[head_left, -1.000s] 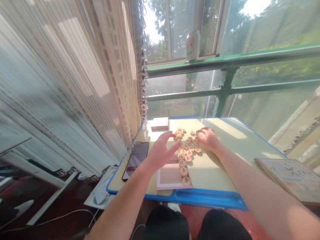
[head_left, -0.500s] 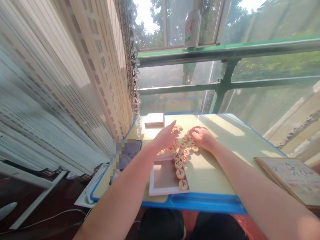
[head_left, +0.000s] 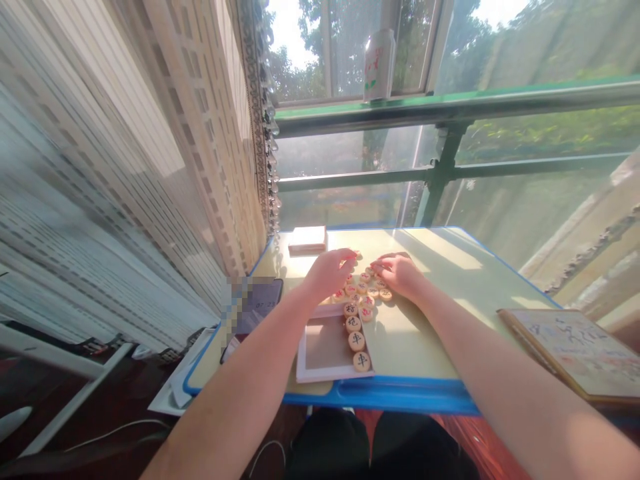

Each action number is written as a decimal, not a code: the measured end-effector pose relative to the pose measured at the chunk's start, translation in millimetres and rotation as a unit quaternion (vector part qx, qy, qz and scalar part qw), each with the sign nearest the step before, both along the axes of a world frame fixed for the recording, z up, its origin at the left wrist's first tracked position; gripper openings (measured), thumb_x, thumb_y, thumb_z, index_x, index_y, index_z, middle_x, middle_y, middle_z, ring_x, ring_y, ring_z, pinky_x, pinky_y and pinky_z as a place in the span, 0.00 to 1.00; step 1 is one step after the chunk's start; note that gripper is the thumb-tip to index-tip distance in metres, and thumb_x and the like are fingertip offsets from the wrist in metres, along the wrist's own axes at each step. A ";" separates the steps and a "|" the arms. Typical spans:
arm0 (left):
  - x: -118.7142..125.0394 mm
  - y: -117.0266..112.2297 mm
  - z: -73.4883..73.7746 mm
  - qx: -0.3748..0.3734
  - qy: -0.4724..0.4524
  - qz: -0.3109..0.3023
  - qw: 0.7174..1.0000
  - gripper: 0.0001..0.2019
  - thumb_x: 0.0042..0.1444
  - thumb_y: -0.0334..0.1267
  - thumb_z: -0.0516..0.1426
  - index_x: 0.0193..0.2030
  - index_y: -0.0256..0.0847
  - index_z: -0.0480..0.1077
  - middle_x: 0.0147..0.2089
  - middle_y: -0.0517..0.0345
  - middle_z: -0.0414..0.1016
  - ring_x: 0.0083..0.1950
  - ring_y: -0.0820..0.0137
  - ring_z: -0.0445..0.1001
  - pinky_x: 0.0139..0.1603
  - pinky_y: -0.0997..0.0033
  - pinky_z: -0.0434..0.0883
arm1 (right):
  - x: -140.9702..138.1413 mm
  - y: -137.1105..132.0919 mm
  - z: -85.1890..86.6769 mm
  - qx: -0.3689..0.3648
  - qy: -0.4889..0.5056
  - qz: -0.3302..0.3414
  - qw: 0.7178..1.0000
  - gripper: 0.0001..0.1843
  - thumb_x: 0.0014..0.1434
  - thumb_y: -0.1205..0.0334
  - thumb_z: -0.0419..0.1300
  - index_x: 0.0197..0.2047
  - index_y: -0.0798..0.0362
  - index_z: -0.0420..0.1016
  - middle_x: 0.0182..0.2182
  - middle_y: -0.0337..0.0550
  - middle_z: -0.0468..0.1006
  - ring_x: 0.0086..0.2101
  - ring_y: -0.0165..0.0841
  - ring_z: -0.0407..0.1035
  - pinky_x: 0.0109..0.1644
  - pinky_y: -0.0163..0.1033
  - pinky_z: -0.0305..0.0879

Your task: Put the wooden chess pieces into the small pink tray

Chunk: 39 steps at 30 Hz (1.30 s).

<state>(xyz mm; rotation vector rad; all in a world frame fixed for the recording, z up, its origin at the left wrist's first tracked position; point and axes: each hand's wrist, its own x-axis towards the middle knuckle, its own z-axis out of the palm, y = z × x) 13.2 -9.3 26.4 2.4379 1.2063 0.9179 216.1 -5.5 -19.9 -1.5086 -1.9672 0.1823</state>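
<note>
Xiangqi pieces, round wooden discs with red or black characters, lie in a loose cluster (head_left: 363, 288) on the table. My left hand (head_left: 330, 272) reaches over the cluster's left side, fingers bent, with a gap between thumb and fingers. At its fingertips is a pale piece (head_left: 358, 255). From the right, my right hand (head_left: 401, 273) rests low against the pieces, fingers stretched toward the left and partly covering some. Nearer me sits a shallow white box (head_left: 334, 378). Several black-character pieces (head_left: 357, 341) form a row along its right side.
A closed white box (head_left: 307, 240) stands at the back left. Beside my left forearm lies a phone (head_left: 265, 300), partly blurred out. A framed board (head_left: 575, 347) sits at the right. The table has a blue edge (head_left: 405, 395); a can (head_left: 379, 65) stands on the window rail.
My left hand's fingers have bent down from a raised, spread pose. My right hand has shifted slightly left among the pieces. The view has moved a little; the boxed row looks the same.
</note>
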 end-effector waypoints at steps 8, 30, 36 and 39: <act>7.4 -15.0 12.6 0.031 0.015 -0.007 0.999 0.13 0.57 0.33 0.50 0.42 0.40 0.76 0.44 0.54 0.79 0.46 0.65 0.75 0.52 0.63 0.70 | -7.9 -0.9 -0.3 0.025 0.086 -0.040 0.995 0.17 0.46 0.75 0.55 0.36 0.53 0.80 0.37 0.43 0.81 0.43 0.37 0.70 0.52 0.44 0.66; 3.6 -9.3 8.7 -0.094 -0.078 -0.010 0.992 0.11 0.52 0.40 0.58 0.41 0.38 0.72 0.39 0.52 0.78 0.39 0.68 0.76 0.39 0.68 0.73 | -30.1 -39.3 32.8 -0.077 0.432 0.038 0.898 0.13 0.43 0.59 0.65 0.35 0.54 0.79 0.34 0.44 0.81 0.35 0.36 0.73 0.39 0.41 0.69; 2.0 -7.8 13.2 -0.074 -0.141 -0.018 0.987 0.09 0.52 0.40 0.58 0.35 0.37 0.75 0.36 0.53 0.78 0.37 0.68 0.76 0.40 0.68 0.73 | -33.9 -42.6 33.1 -0.090 0.437 0.081 0.891 0.17 0.43 0.60 0.66 0.39 0.53 0.77 0.36 0.44 0.80 0.38 0.37 0.73 0.39 0.41 0.70; 2.2 -9.1 14.9 -0.080 -0.138 -0.021 0.987 0.10 0.52 0.41 0.57 0.36 0.37 0.75 0.36 0.53 0.79 0.38 0.68 0.76 0.38 0.69 0.73 | -35.0 -43.1 31.9 -0.078 0.422 0.082 0.900 0.16 0.44 0.60 0.65 0.38 0.53 0.76 0.35 0.44 0.79 0.38 0.36 0.73 0.39 0.41 0.70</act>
